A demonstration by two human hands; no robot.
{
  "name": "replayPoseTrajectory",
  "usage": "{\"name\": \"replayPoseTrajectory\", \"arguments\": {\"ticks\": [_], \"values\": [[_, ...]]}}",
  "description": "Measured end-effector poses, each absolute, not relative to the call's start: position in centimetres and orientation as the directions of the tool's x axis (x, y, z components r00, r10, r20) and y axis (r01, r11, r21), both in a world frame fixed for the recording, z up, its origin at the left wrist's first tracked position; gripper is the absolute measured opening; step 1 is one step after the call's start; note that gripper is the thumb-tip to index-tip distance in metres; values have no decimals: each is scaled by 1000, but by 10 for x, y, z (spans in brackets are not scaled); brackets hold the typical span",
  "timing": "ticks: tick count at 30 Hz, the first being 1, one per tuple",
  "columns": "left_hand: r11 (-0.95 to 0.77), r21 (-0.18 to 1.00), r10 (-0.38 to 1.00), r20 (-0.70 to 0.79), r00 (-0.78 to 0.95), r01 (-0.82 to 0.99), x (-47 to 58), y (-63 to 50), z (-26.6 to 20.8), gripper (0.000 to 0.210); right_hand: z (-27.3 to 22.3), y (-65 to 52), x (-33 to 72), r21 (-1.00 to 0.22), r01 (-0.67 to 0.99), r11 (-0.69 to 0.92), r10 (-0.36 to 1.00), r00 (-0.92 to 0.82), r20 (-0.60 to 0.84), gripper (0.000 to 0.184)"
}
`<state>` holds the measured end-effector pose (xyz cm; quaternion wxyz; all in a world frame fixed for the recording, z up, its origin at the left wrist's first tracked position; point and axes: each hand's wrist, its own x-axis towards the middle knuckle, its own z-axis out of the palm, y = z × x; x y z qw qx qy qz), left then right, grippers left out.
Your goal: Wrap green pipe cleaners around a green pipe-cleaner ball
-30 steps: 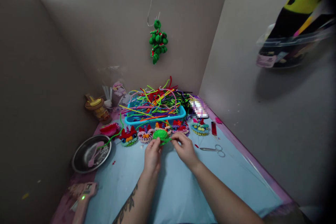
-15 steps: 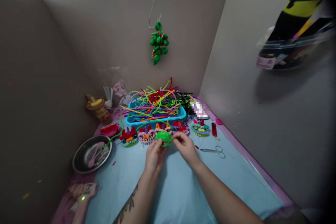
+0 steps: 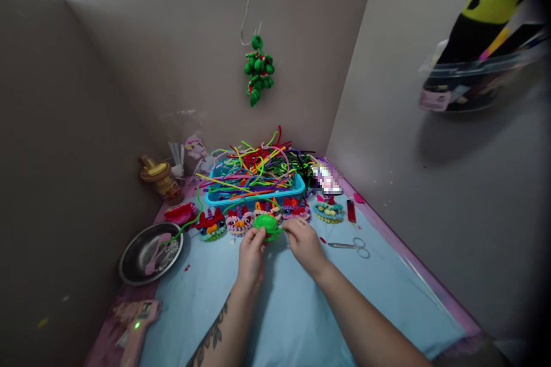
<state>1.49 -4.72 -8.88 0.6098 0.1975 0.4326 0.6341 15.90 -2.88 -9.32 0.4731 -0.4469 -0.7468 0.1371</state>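
A bright green piece of wound pipe cleaner (image 3: pixel 266 222), rounded in shape, is held above the blue table cover. My left hand (image 3: pixel 252 255) grips its lower left side between thumb and fingers. At its right edge, the fingers of my right hand (image 3: pixel 306 245) are closed in a pinch on a green pipe cleaner end, mostly hidden by the fingertips. Just behind the hands sits a row of several small pipe cleaner figures, among them a red-topped one (image 3: pixel 211 225) and a pink one (image 3: pixel 240 222).
A blue basket (image 3: pixel 253 198) heaped with coloured pipe cleaners stands at the back. To the left are a metal bowl (image 3: pixel 129 264) and a pink glue gun (image 3: pixel 134 330) with a green light. Scissors (image 3: pixel 348 246) lie at right. Grey panels surround the table.
My right hand has turned slightly at the wrist and shifted a little beside the green piece. My left hand keeps its grip. The camera view has drifted slightly.
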Motion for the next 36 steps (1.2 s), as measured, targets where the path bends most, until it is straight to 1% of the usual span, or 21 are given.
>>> {"name": "replayPoseTrajectory", "arguments": {"ticks": [4, 7, 9, 11, 13, 17, 19, 24, 29, 33, 36], "values": [[94, 819, 939, -262, -223, -566, 14, -46, -93, 32, -89, -31, 159, -484, 616, 621, 743, -266, 615, 33], [68, 846, 938, -235, -254, -529, 13, -45, -95, 30, -86, -32, 159, -443, 637, 631, 728, -290, 621, 32], [54, 861, 940, -214, -264, -506, 13, -45, -96, 29, -86, -32, 159, -446, 640, 626, 733, -287, 617, 32], [47, 869, 943, -201, -265, -493, 13, -46, -96, 28, -86, -32, 160, -479, 632, 610, 750, -265, 606, 29], [47, 871, 946, -197, -259, -490, 14, -46, -95, 28, -87, -31, 159, -546, 604, 581, 780, -219, 587, 26], [73, 861, 955, -206, -214, -503, 17, -48, -95, 28, -88, -32, 156, -788, 422, 448, 879, -47, 474, 19], [93, 848, 958, -220, -186, -522, 18, -48, -95, 28, -88, -32, 154, -854, 348, 386, 910, 6, 414, 17], [144, 779, 951, -280, -133, -610, 17, -48, -92, 27, -94, -35, 145, -909, 257, 328, 934, 55, 352, 13], [166, 686, 938, -332, -102, -708, 13, -45, -89, 22, -101, -37, 136, -938, 191, 289, 937, 142, 318, 3], [167, 625, 938, -339, -72, -763, 13, -43, -89, 20, -104, -35, 137, -961, 145, 236, 954, 151, 257, 5], [179, 601, 939, -341, -48, -779, 15, -43, -91, 19, -105, -34, 137, -970, 115, 213, 962, 146, 229, 7]]}}
